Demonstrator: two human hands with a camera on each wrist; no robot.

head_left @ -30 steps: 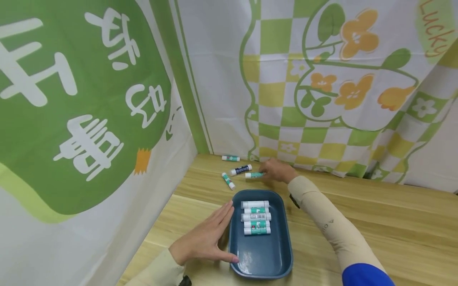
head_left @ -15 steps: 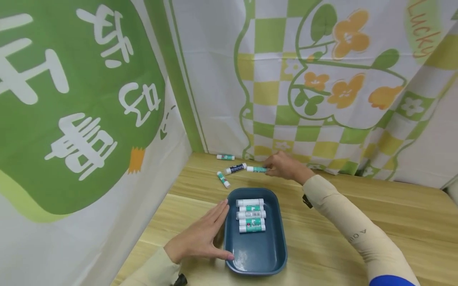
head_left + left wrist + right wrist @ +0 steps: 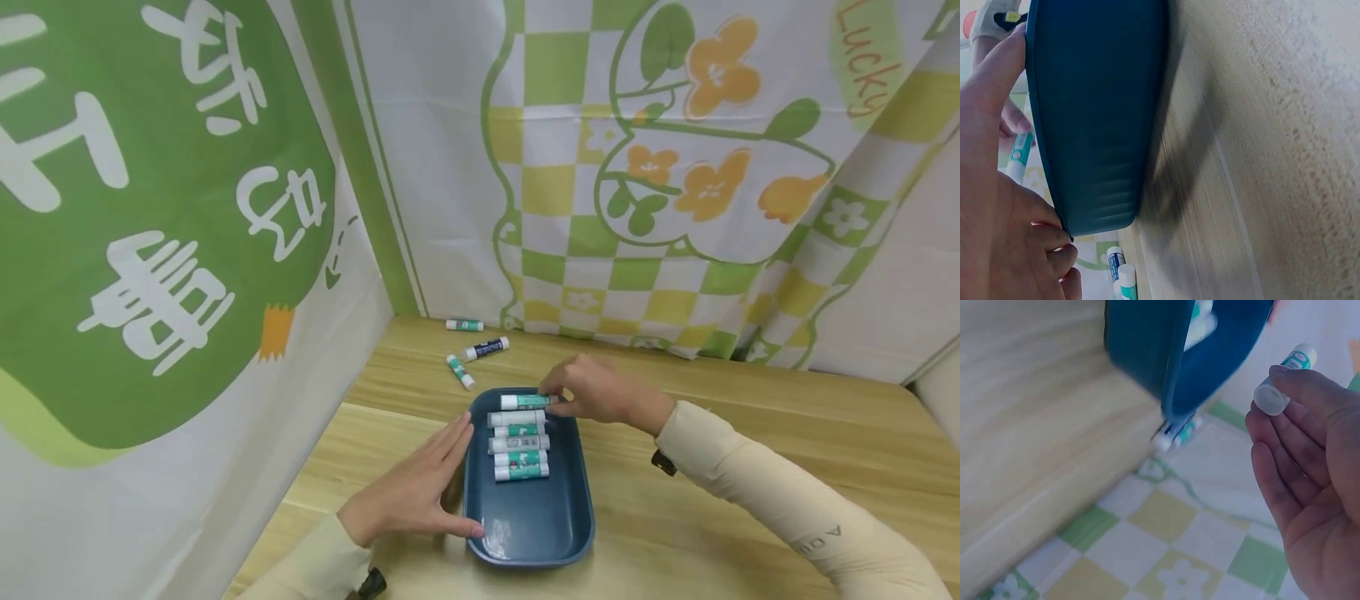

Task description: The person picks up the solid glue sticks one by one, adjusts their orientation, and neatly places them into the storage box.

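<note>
In the head view a blue rectangular tray (image 3: 529, 525) stands on the wooden table, with several glue sticks (image 3: 521, 445) lying side by side in a row inside it. My right hand (image 3: 600, 392) pinches a green-and-white glue stick (image 3: 517, 402) by one end between thumb and fingers, over the tray's far end. The right wrist view shows the pinched stick's round white end (image 3: 1270, 400) pointing toward the camera. My left hand (image 3: 416, 483) rests against the tray's left rim with its fingers extended and thumb spread along it.
Beyond the tray lie a dark blue glue stick (image 3: 487, 347), a green-and-white one (image 3: 460, 372) and another (image 3: 464, 325) near the back curtain. A checked curtain (image 3: 555, 200) borders the table at the back, and a green-and-white cloth (image 3: 187, 250) hangs at the left.
My right hand has picked up the green-and-white glue stick from the table's back and carried it toward me, over the tray's far end. The left hand has stayed at the tray's rim.
</note>
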